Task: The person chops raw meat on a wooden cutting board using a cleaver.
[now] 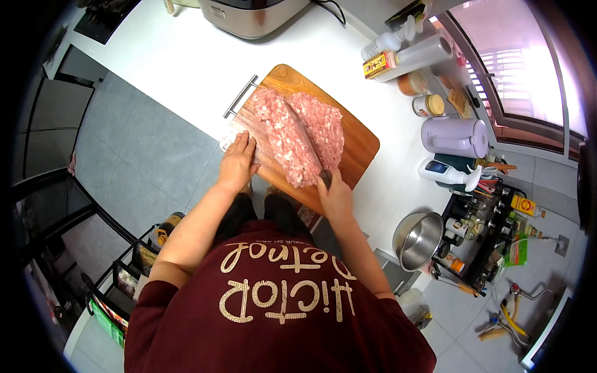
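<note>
A wooden cutting board with a metal handle lies at an angle on the white counter. A wide, flattened mass of pink minced meat covers much of it. A knife blade cuts lengthwise into the meat, its far part smeared with it. My right hand is wrapped round the knife's dark handle at the near end of the meat. My left hand rests with fingers stretched out on the board's left edge, just beside the meat.
An appliance sits at the back of the counter. Along the right are jars, a lilac kettle, a spray bottle, a steel bowl and a black rack of bottles. Grey tiled floor shows on the left.
</note>
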A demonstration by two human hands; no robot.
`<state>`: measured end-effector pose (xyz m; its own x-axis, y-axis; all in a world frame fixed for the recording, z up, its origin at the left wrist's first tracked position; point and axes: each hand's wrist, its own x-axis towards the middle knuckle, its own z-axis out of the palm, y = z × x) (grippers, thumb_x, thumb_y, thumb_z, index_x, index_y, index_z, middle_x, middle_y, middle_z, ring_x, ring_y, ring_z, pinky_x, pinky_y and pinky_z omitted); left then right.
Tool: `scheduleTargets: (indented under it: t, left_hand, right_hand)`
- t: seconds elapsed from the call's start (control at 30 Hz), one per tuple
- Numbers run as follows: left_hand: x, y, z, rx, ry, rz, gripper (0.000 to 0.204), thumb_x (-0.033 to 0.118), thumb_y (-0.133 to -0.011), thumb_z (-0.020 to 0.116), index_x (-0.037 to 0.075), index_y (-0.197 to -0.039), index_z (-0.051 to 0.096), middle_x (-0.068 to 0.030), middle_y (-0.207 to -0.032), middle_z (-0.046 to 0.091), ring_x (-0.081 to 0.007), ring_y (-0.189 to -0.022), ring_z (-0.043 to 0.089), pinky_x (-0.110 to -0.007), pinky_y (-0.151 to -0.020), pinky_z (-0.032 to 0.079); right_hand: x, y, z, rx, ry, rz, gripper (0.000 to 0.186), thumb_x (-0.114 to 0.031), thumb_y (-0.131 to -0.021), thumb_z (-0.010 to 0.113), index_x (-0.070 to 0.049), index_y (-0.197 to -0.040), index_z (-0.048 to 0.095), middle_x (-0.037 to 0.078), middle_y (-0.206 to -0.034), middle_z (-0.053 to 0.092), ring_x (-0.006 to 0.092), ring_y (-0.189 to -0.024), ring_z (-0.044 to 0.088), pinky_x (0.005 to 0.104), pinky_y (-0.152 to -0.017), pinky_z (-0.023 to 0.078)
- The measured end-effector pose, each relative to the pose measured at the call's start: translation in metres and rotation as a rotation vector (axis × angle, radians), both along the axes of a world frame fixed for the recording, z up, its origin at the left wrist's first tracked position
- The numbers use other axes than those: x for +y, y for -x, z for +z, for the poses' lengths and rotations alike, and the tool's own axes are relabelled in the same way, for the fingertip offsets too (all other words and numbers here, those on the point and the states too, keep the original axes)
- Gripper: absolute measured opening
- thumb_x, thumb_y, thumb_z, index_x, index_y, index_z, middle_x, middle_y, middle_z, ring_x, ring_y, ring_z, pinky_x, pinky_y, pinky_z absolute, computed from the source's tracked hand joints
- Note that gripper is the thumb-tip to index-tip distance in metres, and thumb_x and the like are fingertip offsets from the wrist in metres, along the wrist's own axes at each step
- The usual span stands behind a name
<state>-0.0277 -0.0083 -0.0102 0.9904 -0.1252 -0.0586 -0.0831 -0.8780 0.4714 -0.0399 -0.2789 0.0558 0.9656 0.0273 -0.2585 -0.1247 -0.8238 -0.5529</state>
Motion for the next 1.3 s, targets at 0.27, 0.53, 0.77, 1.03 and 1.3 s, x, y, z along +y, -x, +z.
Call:
scheduleTargets:
  t: [0.27,0.53,0.77,1.03,1.3]
  left_hand:
    - [0.0,-0.003,0.001,0.001,-0.012,-0.003,0.07,0.016,-0.073,0.08,0.001,-0.135,0.051,-0.0228,-0.148,0.042,-0.0384,-0.135,0.043,-0.042,-0.11,0.04]
    - [0.0,0.0,0.001,0.018,-0.015,-0.009,0.069,0.016,-0.074,0.078,0.001,-0.135,0.051,-0.0219,-0.149,0.041,-0.0364,-0.137,0.042,-0.041,-0.111,0.038]
    - [0.0,0.002,0.004,0.036,-0.018,-0.01,0.069,0.016,-0.073,0.079,0.001,-0.135,0.051,-0.0224,-0.148,0.042,-0.037,-0.136,0.042,-0.041,-0.111,0.039]
    - [0.001,-0.001,0.001,0.019,-0.009,-0.009,0.069,0.016,-0.072,0.079,0.001,-0.134,0.052,-0.0232,-0.148,0.042,-0.0371,-0.136,0.043,-0.042,-0.11,0.04]
    - [0.0,-0.005,0.006,0.023,-0.016,-0.014,0.069,0.015,-0.073,0.079,0.001,-0.135,0.051,-0.0238,-0.147,0.042,-0.0382,-0.136,0.043,-0.041,-0.111,0.039]
  right_hand:
    - [-0.001,-0.013,0.007,0.057,0.132,0.049,0.043,-0.041,-0.093,0.059,-0.002,-0.107,0.054,0.027,-0.084,0.067,0.045,-0.081,0.066,0.0549,-0.073,0.05]
    - [0.003,-0.01,0.013,0.014,0.089,0.023,0.042,-0.042,-0.093,0.059,-0.002,-0.105,0.054,0.027,-0.082,0.066,0.0456,-0.082,0.065,0.0557,-0.072,0.05]
    - [-0.004,-0.012,0.011,0.004,0.069,0.031,0.044,-0.042,-0.094,0.058,-0.002,-0.111,0.054,0.027,-0.084,0.067,0.0462,-0.082,0.065,0.0555,-0.073,0.051]
    - [-0.016,-0.021,0.008,0.089,0.121,0.024,0.045,-0.037,-0.095,0.057,0.001,-0.119,0.053,0.028,-0.085,0.067,0.0467,-0.085,0.065,0.0535,-0.076,0.05]
    - [-0.024,-0.032,0.003,0.072,0.135,-0.083,0.039,-0.037,-0.094,0.059,0.0,-0.107,0.054,0.029,-0.089,0.066,0.0474,-0.086,0.064,0.054,-0.075,0.049]
